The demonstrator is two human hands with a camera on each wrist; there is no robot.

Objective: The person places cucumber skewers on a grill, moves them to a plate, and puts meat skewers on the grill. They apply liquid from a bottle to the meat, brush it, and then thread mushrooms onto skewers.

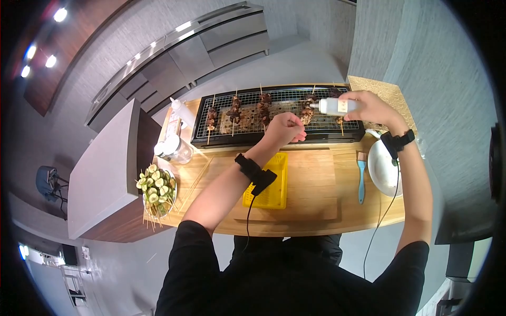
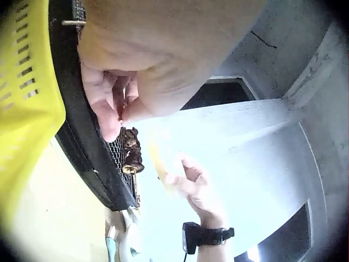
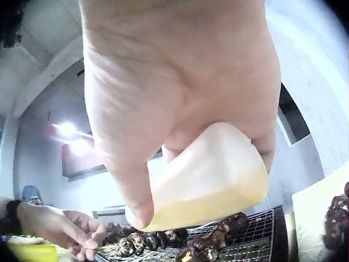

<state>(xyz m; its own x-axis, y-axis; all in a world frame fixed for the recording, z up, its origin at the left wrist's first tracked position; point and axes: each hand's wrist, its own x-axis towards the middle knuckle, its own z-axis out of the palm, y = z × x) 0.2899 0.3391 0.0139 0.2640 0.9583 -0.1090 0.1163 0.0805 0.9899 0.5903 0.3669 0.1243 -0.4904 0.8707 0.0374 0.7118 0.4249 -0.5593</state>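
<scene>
My right hand (image 1: 369,108) grips a clear squeeze bottle (image 1: 333,107) with a pale label, tipped sideways over the grill so its nozzle points left at a meat skewer (image 1: 308,105). Yellowish liquid lies along the lower side of the bottle (image 3: 218,199) in the right wrist view. My left hand (image 1: 286,129) is at the grill's near edge, thumb and finger pinching the near end of that skewer; a small stick tip shows between the fingertips (image 2: 112,131). Several more skewers of dark meat (image 1: 235,109) lie across the wire rack of the black grill (image 1: 279,138).
A yellow basket (image 1: 282,181) sits on a wooden board (image 1: 316,184) below my left forearm. To the right are a blue brush (image 1: 361,181) and white bowl (image 1: 382,171). Cucumber skewers (image 1: 156,185), a glass jar (image 1: 182,151) and a white squeeze bottle (image 1: 183,112) stand left.
</scene>
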